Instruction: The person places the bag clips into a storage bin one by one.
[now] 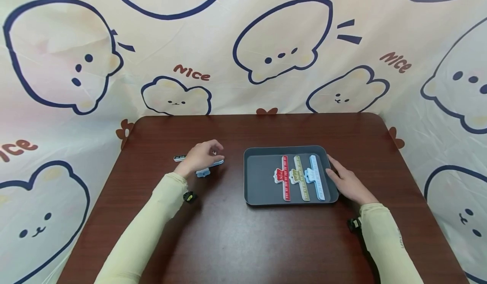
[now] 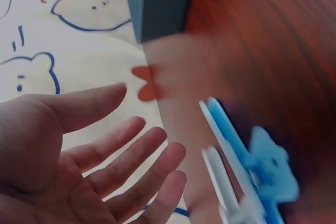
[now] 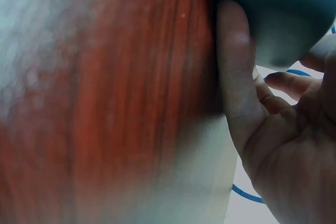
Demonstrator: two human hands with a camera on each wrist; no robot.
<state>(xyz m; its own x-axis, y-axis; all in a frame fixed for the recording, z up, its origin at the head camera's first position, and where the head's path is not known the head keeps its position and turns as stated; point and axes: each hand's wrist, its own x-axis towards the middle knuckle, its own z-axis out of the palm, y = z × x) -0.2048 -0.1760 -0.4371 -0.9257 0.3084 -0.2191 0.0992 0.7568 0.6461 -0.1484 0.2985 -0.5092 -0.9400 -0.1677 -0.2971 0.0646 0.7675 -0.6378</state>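
Note:
My left hand [image 1: 201,155] hovers at the left of the table, fingers spread and holding nothing in the left wrist view. Beneath and beside it lie a blue long-bar clip [image 1: 203,173] and a black-and-white patterned clip [image 1: 179,158], both partly hidden by the hand. The left wrist view shows the blue clip [image 2: 273,163] close beside a white clip [image 2: 220,177]. My right hand [image 1: 349,182] rests against the right edge of a dark grey tray [image 1: 258,191], thumb and fingers extended along its side. In the tray lie a red clip [image 1: 286,178], a green clip [image 1: 302,178] and a light blue clip [image 1: 317,178], side by side.
The brown wooden table [image 1: 228,241] has rounded far corners. A cartoon-printed cloth [image 1: 220,94] hangs behind it and along both sides. The tray's raised rim stands to the right of the left hand.

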